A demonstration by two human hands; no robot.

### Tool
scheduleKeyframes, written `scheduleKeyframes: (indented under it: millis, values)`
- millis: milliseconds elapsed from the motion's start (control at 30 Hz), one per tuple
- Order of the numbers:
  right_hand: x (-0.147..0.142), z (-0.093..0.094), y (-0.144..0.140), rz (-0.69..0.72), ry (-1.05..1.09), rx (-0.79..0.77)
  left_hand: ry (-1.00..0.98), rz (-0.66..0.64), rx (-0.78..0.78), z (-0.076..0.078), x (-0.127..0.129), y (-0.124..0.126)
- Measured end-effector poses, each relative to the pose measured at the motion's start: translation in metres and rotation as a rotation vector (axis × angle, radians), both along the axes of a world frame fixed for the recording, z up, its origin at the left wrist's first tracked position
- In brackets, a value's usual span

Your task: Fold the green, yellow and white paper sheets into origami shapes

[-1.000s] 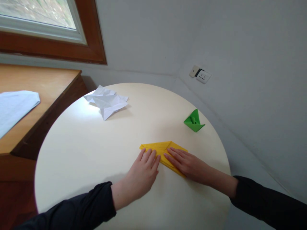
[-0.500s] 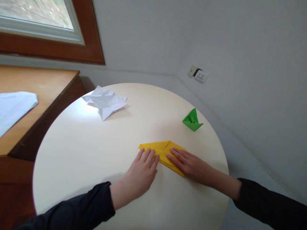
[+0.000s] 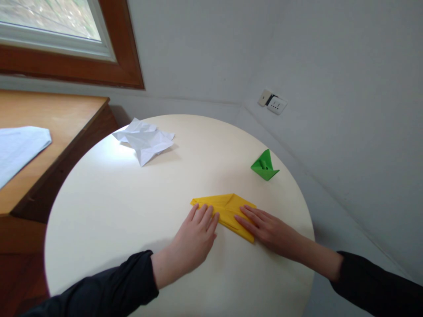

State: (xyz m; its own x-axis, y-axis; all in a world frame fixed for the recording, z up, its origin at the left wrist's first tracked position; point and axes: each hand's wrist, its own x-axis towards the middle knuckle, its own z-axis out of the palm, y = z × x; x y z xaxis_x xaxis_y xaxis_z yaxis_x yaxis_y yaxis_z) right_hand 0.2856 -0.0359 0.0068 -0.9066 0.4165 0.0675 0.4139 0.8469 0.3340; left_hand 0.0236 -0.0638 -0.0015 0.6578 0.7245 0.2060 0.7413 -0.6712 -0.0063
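Note:
A folded sheet of yellow paper (image 3: pixel 228 210) lies on the white round table (image 3: pixel 132 220), with creases and layered flaps on its upper side. My left hand (image 3: pixel 194 240) rests with spread fingertips on the paper's left part and lower edge. On the right part, my right hand (image 3: pixel 266 228) lies flat, fingers stretched and pointing left across the paper. Neither hand is wrapped round it. The paper's right edge is partly covered by my right hand.
A small green folded paper (image 3: pixel 264 166) stands near the table's right edge. Creased white paper (image 3: pixel 145 140) lies at the back left. Beyond the left edge is a wooden cabinet (image 3: pixel 66 108) with a pale folded sheet (image 3: pixel 23 149) on it. Walls rise behind and to the right.
My right hand has slid a little to the right along the yellow paper, uncovering more of it. My left hand and the paper have hardly moved.

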Motion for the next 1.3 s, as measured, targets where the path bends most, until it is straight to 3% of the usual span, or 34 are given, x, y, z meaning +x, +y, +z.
scheduleKeyframes:
  millis: [1300]
  values:
    - [0.037, 0.001, -0.016, -0.076, -0.004, -0.038, 0.012, 0.002, -0.032, 0.002, 0.000, 0.000]
